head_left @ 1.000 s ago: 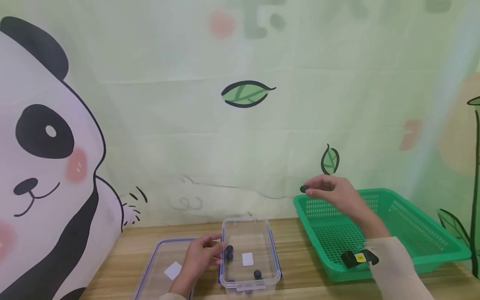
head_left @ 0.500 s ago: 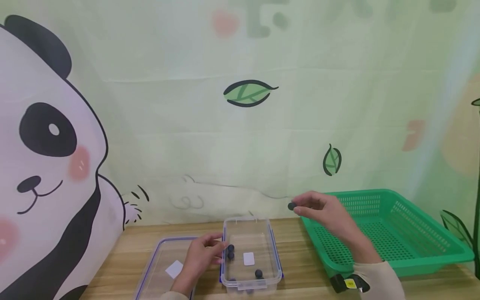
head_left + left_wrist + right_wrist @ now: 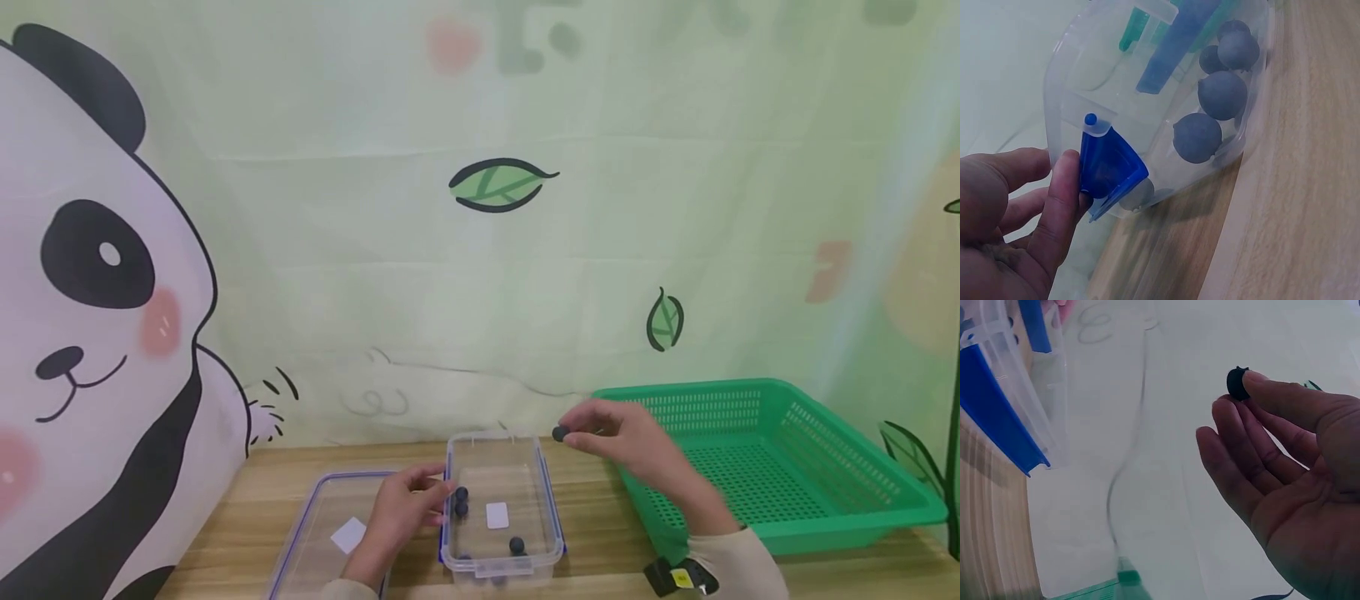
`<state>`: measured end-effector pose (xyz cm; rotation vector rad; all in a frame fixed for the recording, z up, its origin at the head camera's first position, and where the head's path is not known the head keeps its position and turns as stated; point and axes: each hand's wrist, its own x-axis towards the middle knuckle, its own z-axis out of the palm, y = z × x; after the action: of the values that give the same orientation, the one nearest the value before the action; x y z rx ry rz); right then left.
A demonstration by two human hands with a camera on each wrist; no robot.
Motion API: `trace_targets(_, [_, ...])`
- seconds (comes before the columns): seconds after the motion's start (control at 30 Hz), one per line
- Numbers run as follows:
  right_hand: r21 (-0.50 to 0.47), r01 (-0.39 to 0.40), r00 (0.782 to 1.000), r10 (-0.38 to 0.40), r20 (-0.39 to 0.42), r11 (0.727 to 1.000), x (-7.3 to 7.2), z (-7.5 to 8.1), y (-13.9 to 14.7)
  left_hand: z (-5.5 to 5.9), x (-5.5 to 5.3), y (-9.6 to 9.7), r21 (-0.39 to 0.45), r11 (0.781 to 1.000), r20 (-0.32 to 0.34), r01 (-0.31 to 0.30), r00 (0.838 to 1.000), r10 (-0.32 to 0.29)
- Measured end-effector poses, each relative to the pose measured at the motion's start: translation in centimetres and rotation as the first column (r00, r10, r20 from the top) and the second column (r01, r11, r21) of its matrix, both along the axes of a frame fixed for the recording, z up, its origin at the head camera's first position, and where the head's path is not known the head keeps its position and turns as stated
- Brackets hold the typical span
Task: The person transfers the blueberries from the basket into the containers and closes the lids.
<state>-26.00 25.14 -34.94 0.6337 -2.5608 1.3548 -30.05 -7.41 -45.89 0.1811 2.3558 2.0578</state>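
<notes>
A dark blueberry [image 3: 1235, 384] is pinched between the thumb and fingertips of my right hand [image 3: 626, 437], held in the air just right of the clear plastic box [image 3: 498, 467]. My left hand [image 3: 408, 504] is at the box's left side, its thumb and fingers gripping around the blue side latch [image 3: 1110, 162] in the left wrist view. The box stands without a lid on the table, and several blueberries [image 3: 1222, 95] lie in it. Flat on the table, left of the box and partly under my left hand, is a clear lid [image 3: 315, 533] with a purple-blue edge.
A green perforated basket [image 3: 772, 537] stands at the right behind my right forearm. The wooden table [image 3: 592, 517] ends against a printed cloth backdrop [image 3: 337, 208] with a panda. A black wrist strap [image 3: 678, 577] is on the right sleeve.
My right hand has moved left and down with the blueberry, from over the basket's far left rim toward the box. My left hand stays at the box.
</notes>
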Motion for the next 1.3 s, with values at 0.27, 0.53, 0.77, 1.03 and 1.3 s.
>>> trace_targets(0.27, [0.064,-0.151,0.987,0.147,0.062,0.986,0.1,-0.5,-1.6,0.3,0.3,-0.2,0.008,1.0,0.011,0.013,1.0,-0.013])
trace_targets(0.53, [0.087,-0.27,0.956,0.257,0.139,0.959,0.1,-1.4,-3.2,0.4,0.4,-0.3,0.001,1.0,0.016,0.002,1.0,-0.002])
trace_targets(0.77, [0.133,-0.343,0.927,0.313,0.204,0.93,0.0,-2.4,-4.4,0.1,0.0,-0.3,0.004,1.0,0.014,0.001,1.0,-0.002])
trace_targets(1.03, [0.139,-0.382,0.903,0.337,0.267,0.914,0.3,-3.1,-5.2,-0.3,-0.2,-0.2,0.014,1.0,0.013,0.003,1.0,-0.004])
trace_targets(1.3, [0.155,-0.39,0.895,0.335,0.294,0.907,0.5,-3.6,-5.7,-0.1,-0.2,0.0,0.008,1.0,0.019,-0.001,1.0,0.001])
